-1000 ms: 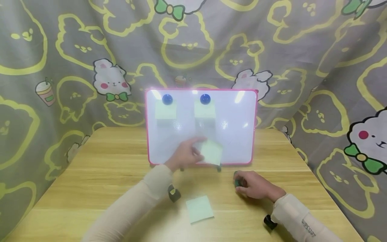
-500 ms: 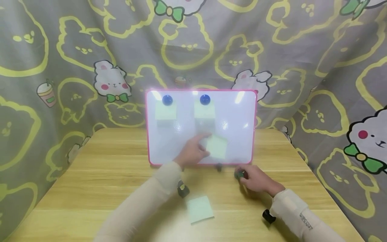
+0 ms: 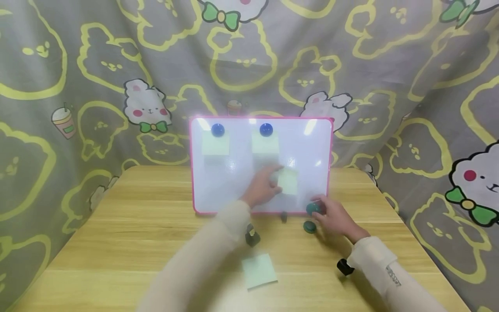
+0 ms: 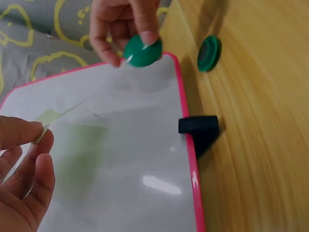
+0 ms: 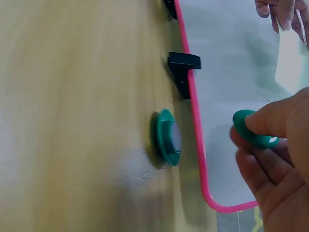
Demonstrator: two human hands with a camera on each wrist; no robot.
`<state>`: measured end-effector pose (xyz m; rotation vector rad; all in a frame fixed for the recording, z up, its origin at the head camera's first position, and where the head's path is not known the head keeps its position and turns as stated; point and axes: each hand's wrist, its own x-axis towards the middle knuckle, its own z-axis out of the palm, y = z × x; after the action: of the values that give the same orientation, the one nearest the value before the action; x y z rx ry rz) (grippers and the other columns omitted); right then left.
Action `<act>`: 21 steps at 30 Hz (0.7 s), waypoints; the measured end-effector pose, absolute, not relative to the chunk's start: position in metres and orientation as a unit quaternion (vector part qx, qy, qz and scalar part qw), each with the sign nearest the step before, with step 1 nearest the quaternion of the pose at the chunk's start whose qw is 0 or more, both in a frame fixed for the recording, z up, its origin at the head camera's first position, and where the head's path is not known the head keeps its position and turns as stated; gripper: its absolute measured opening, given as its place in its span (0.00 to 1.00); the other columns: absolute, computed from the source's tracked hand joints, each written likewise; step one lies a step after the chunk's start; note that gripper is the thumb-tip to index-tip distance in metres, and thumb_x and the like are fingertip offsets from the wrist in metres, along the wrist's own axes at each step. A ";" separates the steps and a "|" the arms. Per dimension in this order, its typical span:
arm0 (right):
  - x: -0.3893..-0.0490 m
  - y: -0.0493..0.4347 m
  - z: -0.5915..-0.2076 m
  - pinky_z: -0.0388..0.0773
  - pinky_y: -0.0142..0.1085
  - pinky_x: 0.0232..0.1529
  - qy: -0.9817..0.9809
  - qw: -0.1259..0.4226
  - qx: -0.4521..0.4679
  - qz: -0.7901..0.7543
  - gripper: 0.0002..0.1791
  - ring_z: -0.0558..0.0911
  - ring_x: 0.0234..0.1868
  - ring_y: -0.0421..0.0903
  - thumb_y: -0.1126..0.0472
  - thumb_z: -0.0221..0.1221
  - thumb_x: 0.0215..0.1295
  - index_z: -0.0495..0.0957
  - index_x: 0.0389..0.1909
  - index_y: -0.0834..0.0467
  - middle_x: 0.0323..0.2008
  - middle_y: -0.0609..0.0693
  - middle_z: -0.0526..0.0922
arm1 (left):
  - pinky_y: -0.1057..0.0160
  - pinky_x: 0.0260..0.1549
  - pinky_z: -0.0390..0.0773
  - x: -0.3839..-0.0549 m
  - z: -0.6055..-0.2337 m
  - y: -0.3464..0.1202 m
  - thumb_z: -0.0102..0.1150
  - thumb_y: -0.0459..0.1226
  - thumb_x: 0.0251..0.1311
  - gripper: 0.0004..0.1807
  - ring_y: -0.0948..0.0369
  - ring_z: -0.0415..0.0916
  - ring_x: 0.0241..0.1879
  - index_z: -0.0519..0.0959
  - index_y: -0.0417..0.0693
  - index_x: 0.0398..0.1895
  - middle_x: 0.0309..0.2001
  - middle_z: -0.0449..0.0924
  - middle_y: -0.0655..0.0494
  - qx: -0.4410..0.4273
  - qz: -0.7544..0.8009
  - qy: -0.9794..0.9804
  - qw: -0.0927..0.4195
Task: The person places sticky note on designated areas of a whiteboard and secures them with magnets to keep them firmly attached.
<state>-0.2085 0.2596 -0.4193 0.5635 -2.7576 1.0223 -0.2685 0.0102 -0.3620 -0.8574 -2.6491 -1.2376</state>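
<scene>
Your left hand (image 3: 262, 187) pinched a pale note (image 3: 289, 182) near the head frame's centre, before the whiteboard (image 3: 222, 186), which bore two notes (image 3: 215, 146) under blue magnets (image 3: 218, 130). Your right hand (image 3: 336, 218) pinched a green magnet (image 3: 312, 209), right of centre; a second magnet (image 3: 309, 226) lay just below on the table (image 3: 136, 236).

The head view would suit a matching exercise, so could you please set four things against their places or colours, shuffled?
1. Blue magnets
2. Whiteboard frame
3. Lowest paper square
4. Higher green magnet

A. Pink
B. Held by the right hand
C. Near the top of the whiteboard
D. Flat on the table

Pairs: 1-C, 2-A, 3-D, 4-B
</scene>
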 end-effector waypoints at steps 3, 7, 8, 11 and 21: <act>-0.213 0.260 -0.413 0.77 0.46 0.39 -0.916 0.094 0.171 0.349 0.20 0.79 0.38 0.52 0.66 0.61 0.56 0.70 0.49 0.60 0.40 0.57 0.79 | 0.66 0.46 0.71 -0.271 -0.361 0.018 0.64 0.32 0.46 0.37 0.67 0.74 0.30 0.63 0.53 0.64 0.60 0.66 0.54 -0.286 -0.401 -0.868 0.053; -0.218 0.259 -0.403 0.76 0.48 0.40 -0.911 0.122 0.153 0.363 0.16 0.78 0.40 0.53 0.64 0.60 0.57 0.71 0.47 0.60 0.41 0.57 0.78 | 0.66 0.46 0.70 -0.272 -0.358 0.027 0.64 0.31 0.45 0.37 0.68 0.73 0.28 0.64 0.52 0.63 0.58 0.67 0.52 -0.286 -0.410 -0.864 0.064; -0.219 0.259 -0.400 0.76 0.47 0.40 -0.910 0.129 0.150 0.364 0.16 0.77 0.39 0.52 0.64 0.60 0.57 0.72 0.47 0.60 0.41 0.57 0.78 | 0.66 0.46 0.70 -0.272 -0.357 0.030 0.64 0.31 0.45 0.37 0.67 0.73 0.28 0.64 0.51 0.63 0.58 0.68 0.52 -0.285 -0.413 -0.863 0.066; -0.223 0.261 -0.392 0.76 0.47 0.39 -0.905 0.149 0.146 0.371 0.14 0.77 0.38 0.52 0.63 0.60 0.58 0.72 0.45 0.60 0.39 0.56 0.78 | 0.68 0.43 0.71 -0.273 -0.354 0.035 0.64 0.31 0.46 0.36 0.67 0.73 0.27 0.65 0.50 0.62 0.57 0.68 0.51 -0.280 -0.421 -0.859 0.072; -0.236 0.265 -0.375 0.76 0.46 0.37 -0.891 0.194 0.128 0.391 0.17 0.78 0.36 0.52 0.57 0.59 0.60 0.72 0.46 0.62 0.38 0.57 0.79 | 0.72 0.32 0.73 -0.277 -0.350 0.044 0.63 0.29 0.47 0.33 0.65 0.73 0.27 0.66 0.47 0.61 0.55 0.70 0.50 -0.261 -0.436 -0.858 0.070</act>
<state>-0.2359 0.2650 -0.3750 0.3593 -2.4984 1.0966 -0.2770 0.0437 -0.3500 -0.7865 -2.5820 -1.3125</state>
